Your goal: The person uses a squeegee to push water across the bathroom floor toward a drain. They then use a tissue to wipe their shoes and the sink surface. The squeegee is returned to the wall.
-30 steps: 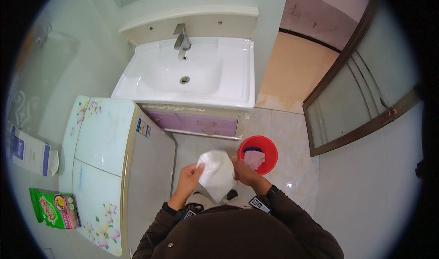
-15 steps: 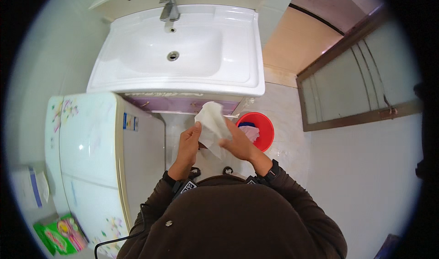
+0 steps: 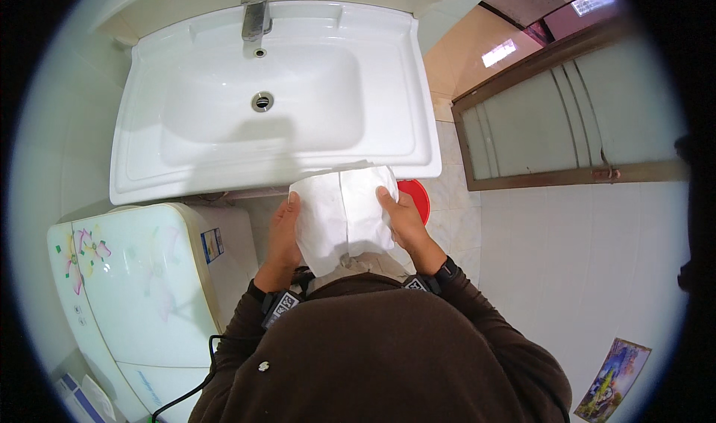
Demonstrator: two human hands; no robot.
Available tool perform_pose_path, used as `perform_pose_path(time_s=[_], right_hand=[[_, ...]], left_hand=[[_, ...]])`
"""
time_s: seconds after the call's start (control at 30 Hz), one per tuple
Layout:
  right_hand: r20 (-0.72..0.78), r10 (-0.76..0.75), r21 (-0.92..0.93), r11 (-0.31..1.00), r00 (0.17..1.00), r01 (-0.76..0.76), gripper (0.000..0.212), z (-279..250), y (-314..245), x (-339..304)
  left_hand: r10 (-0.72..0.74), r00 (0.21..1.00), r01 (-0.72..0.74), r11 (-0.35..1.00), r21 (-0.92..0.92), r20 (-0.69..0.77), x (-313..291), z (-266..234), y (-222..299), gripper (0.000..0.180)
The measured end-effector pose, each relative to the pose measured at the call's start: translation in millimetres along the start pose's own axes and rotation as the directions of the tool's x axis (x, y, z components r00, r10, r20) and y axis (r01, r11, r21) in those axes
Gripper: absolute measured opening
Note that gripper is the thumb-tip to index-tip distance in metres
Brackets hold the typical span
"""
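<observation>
A thin white cloth (image 3: 322, 218) is stretched flat between my hands, in front of the sink's near edge. A fold line runs down its middle. Its left edge is pinched by my left hand (image 3: 282, 233), the thumb on top. My right hand (image 3: 406, 225) grips the right edge the same way, thumb pressed on the upper corner. Partly hidden behind the cloth and my right hand is a red bucket (image 3: 418, 195) on the floor; what lies in it is out of sight.
A white sink (image 3: 395, 136) with a metal faucet (image 3: 256, 16) spans the far side. At left stands a white flower-patterned washing machine (image 3: 142, 296), beside a white-and-blue packet (image 3: 86, 400). A framed frosted-glass door (image 3: 537, 124) is at right. A colourful picture (image 3: 613, 378) shows at lower right.
The crumpled cloth has been opened out and spread between both hands. My view has shifted, so the sink appears closer and the bucket more covered.
</observation>
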State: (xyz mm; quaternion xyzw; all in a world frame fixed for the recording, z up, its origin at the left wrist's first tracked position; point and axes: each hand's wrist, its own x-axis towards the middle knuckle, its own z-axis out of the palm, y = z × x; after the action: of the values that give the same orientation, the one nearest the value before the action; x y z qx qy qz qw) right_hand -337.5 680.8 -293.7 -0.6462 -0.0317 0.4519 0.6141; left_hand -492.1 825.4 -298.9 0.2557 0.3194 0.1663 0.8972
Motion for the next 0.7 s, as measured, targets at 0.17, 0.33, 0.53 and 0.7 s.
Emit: perform_pose_path(time_s=[0.17,0.33,0.53,0.7], right_hand=[[0.115,0.136,0.020,0.990,0.984,-0.139,0.038,2.3,-15.8,2.4],[0.079,-0.047,-0.361,0.930,0.996,0.072,0.037,-15.2,-30.3,10.3],[-0.178,-0.347,-0.456,0.858,0.921,0.235,0.035,-80.5,-53.1,50.1],[0.246,-0.768,-0.961,-0.274,0.591,0.044,0.056,-97.8,-60.7,73.4]], left_hand=[[0.028,1.000,-0.028,0.999,-0.041,0.000,-0.4,3.6,-5.1,0.037],[0.112,0.969,-0.094,0.992,0.089,-0.220,-11.4,9.1,0.5,0.036],[0.332,0.853,-0.332,0.941,0.071,-0.403,-33.0,-7.6,25.4,0.032],[0.418,0.802,-0.391,0.908,0.153,-0.427,-38.1,-32.0,22.7,0.031]])
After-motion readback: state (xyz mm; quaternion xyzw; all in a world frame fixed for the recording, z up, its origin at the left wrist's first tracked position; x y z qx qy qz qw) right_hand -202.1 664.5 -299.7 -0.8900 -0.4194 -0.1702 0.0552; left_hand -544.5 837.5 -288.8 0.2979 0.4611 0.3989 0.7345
